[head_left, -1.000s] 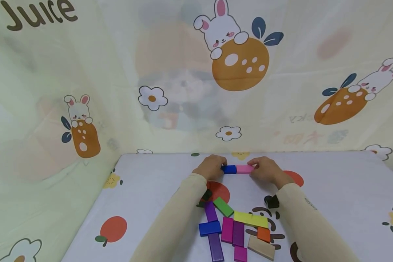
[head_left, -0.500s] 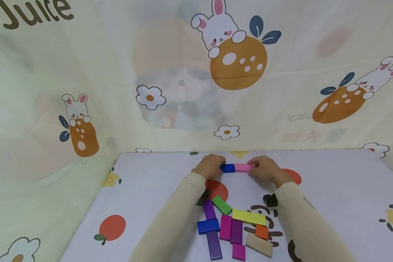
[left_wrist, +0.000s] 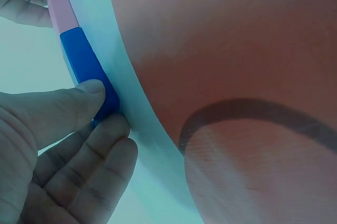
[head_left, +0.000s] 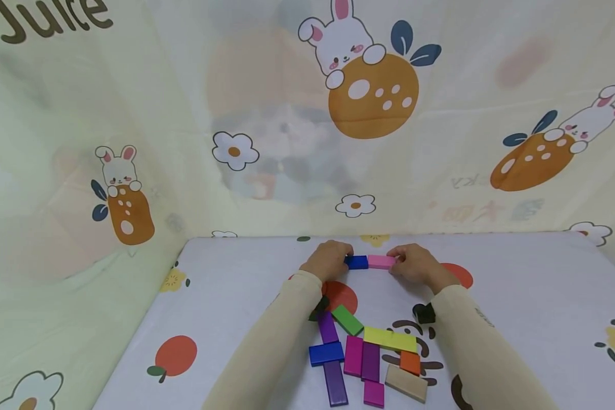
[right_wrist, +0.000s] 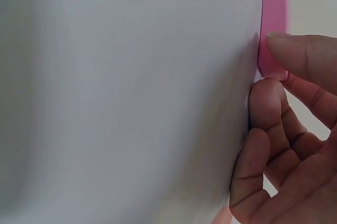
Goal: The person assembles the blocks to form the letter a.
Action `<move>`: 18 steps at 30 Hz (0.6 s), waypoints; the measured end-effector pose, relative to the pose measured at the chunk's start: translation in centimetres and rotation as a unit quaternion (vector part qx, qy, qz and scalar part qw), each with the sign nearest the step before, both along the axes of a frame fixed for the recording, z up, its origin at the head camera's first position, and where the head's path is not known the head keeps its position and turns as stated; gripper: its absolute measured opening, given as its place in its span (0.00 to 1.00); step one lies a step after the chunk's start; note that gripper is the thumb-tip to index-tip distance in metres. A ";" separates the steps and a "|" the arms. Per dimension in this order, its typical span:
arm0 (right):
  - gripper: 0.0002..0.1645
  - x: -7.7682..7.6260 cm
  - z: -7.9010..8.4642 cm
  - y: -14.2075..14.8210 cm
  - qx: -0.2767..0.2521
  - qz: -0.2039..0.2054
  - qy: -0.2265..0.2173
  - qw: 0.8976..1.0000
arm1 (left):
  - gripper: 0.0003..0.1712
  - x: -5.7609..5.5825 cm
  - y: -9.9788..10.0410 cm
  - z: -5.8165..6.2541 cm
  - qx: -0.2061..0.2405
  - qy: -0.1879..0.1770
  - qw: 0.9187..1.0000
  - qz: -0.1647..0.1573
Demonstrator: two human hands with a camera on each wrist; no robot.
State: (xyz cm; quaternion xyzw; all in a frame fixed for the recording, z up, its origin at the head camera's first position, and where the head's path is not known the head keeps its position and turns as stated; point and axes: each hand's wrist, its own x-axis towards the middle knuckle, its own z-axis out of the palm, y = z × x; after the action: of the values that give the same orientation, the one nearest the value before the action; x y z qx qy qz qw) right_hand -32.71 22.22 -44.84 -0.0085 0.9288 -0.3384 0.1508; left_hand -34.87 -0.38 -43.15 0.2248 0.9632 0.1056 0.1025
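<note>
Near the far edge of the table, a blue block [head_left: 357, 262] and a pink block [head_left: 381, 262] lie end to end, touching, in one row. My left hand [head_left: 329, 260] pinches the outer end of the blue block; in the left wrist view its thumb lies over the blue block [left_wrist: 83, 58] with fingertips at the end. My right hand [head_left: 416, 264] holds the outer end of the pink block, its thumb on the face of the pink block [right_wrist: 275, 13] in the right wrist view. The remaining fingers of that hand curl against the tabletop.
Closer to me lie several blocks: green [head_left: 347, 320], yellow [head_left: 390, 339], orange [head_left: 410, 363], beige [head_left: 406, 383], magenta [head_left: 353, 356], purple [head_left: 335, 383] and a second blue one [head_left: 326, 353]. A printed cloth wall [head_left: 287, 222] rises behind the table.
The head view has shifted slightly. Both hands keep their hold on the blue and pink blocks, which stay end to end.
</note>
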 end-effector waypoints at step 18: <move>0.27 0.4 0.3 -0.2 0.004 -0.007 -0.002 1.000 | 0.16 0.2 -0.2 0.1 -0.010 0.015 1.000 -0.012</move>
State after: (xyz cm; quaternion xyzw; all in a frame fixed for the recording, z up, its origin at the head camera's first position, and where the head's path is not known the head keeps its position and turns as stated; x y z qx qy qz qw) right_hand -32.36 21.97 -44.54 -0.0009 0.9298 -0.3359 0.1508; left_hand -34.64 -0.62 -43.05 0.2365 0.9630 0.0911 0.0917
